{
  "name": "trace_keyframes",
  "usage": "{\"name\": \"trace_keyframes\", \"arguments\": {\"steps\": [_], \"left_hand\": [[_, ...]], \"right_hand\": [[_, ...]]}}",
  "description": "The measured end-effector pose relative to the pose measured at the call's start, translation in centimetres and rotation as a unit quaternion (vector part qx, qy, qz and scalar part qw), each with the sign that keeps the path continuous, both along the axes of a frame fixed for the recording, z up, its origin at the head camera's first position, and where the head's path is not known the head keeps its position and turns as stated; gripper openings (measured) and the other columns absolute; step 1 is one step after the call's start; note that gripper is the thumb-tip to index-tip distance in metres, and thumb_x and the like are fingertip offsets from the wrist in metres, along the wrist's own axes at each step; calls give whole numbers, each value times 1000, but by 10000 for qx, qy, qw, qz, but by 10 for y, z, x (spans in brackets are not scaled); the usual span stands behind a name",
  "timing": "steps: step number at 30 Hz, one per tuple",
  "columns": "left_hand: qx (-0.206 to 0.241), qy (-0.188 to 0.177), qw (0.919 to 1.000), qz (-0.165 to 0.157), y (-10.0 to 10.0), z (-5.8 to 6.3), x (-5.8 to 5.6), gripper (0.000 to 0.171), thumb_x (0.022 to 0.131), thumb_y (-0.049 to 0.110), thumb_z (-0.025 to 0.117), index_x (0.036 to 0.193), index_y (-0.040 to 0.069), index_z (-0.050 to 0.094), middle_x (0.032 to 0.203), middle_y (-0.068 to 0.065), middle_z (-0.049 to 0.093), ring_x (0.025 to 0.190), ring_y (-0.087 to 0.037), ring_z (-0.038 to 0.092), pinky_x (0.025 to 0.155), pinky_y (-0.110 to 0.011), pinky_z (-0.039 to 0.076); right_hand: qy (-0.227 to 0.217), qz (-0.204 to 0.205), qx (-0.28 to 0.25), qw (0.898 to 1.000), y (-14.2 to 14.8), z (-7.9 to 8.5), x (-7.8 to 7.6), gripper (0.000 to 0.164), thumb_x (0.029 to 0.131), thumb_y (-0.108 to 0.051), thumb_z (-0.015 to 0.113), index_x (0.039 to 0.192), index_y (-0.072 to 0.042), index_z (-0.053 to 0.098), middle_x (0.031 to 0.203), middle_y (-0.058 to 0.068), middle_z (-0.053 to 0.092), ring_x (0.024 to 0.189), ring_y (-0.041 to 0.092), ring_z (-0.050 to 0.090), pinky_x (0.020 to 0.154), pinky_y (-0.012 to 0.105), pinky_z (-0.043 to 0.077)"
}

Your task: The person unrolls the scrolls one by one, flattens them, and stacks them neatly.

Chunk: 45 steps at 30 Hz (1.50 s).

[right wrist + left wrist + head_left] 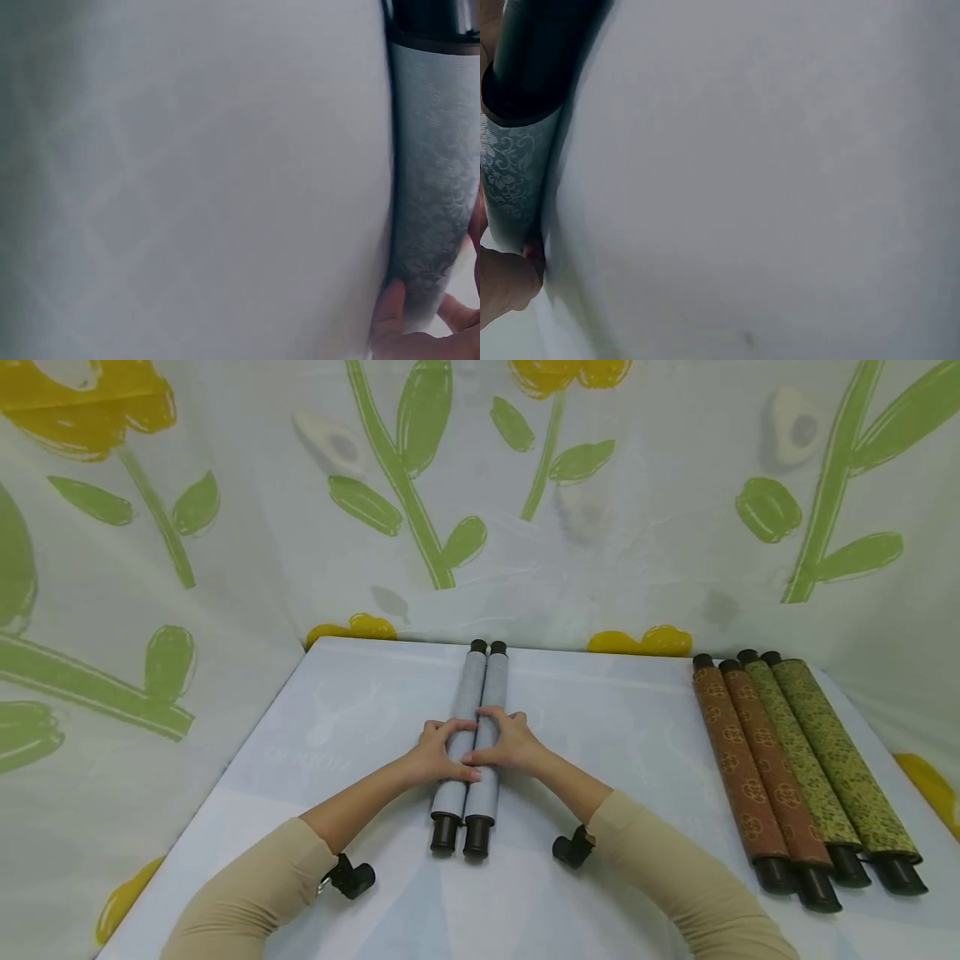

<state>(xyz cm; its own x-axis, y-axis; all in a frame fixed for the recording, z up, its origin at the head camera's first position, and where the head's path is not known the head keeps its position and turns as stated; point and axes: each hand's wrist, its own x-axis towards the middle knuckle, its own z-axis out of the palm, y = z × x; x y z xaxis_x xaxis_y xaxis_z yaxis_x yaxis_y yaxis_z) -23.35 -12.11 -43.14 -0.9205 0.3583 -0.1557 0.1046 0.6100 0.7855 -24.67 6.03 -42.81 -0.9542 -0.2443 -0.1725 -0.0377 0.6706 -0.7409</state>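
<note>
Two pale blue-grey rolled scrolls with dark end knobs lie side by side on the table, pointing away from me. My left hand [433, 757] grips the left scroll [468, 685] near its middle, thumb toward the near end. On the right scroll [481, 797], my right hand [512, 744] has its fingers and thumb curled round the roll. The two hands almost meet over the pair. A floral weave shows on the left scroll [514, 169] in the left wrist view and on the right scroll [433, 150] in the right wrist view.
At the table's right side lie two brown scrolls [738, 768] with flower motifs and two speckled green scrolls [847, 760], all with dark knobs. The pale table [600, 727] meets a flower-printed cloth [660, 527] at the back.
</note>
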Motion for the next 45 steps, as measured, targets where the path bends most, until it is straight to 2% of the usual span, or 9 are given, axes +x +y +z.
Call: {"name": "trace_keyframes", "arguments": {"steps": [10,13,17,20,24,29,32,37,45], "left_hand": [[298,35,9995,17,-8,-5,2,78,71,29,83,138,19,45,128,-24,30,113,-33,37,91,-46,37],[572,-173,9982,-73,-13,-8,1,76,76,26,80,141,19,41,129,-22,27,112,-32,40,89,-42,39],[871,-454,9950,-188,-19,-9,0,75,81,26,76,143,20,36,130,-19,24,114,-32,44,89,-39,41],[844,-476,9949,-286,-21,-6,0,75,81,26,75,144,19,34,133,-19,23,119,-33,42,93,-41,40],[755,-448,9949,-486,-23,-3,-2,76,82,25,74,145,17,33,136,-22,20,124,-38,38,97,-46,39],[616,-334,9951,-700,-25,-1,-5,76,83,25,74,146,14,34,135,-24,22,126,-41,33,101,-51,35],[428,-230,9965,-675,-24,-1,-6,74,82,29,74,145,15,38,132,-22,26,122,-39,35,100,-50,35],[234,-167,9991,-297,-13,-1,-8,66,79,34,76,137,21,47,129,-20,30,112,-33,40,89,-42,40],[148,22,9998,150,-6,-3,-11,60,74,29,81,127,18,54,116,-17,34,97,-25,39,78,-33,36]], "right_hand": [[-275,-29,-274,9992,11,0,1,87,71,-36,82,145,-22,38,128,25,36,105,32,46,83,41,45],[-430,71,-458,9980,16,1,1,85,74,-33,80,145,-22,36,130,26,34,107,32,44,87,42,43],[-692,309,-966,9924,28,2,0,82,77,-24,78,146,-19,34,134,27,31,105,30,48,82,37,45],[-858,439,-1342,9863,35,1,-1,82,77,-19,76,146,-16,33,136,29,32,101,28,52,75,31,47],[-969,563,-1500,9823,41,2,-2,82,78,-16,75,147,-14,31,137,30,34,99,27,51,74,31,46],[-886,692,-1460,9829,42,1,0,77,80,-14,72,147,-10,34,138,27,32,100,28,48,73,32,47],[-824,559,-1195,9878,38,0,1,75,81,-20,72,146,-14,35,136,26,29,102,29,47,74,33,46],[-575,309,-558,9963,31,-2,2,72,83,-37,71,145,-21,37,130,26,31,104,32,44,82,39,43],[-13,57,-78,10000,23,-2,3,71,78,-43,74,136,-18,41,124,27,36,103,34,48,86,46,44]]}}
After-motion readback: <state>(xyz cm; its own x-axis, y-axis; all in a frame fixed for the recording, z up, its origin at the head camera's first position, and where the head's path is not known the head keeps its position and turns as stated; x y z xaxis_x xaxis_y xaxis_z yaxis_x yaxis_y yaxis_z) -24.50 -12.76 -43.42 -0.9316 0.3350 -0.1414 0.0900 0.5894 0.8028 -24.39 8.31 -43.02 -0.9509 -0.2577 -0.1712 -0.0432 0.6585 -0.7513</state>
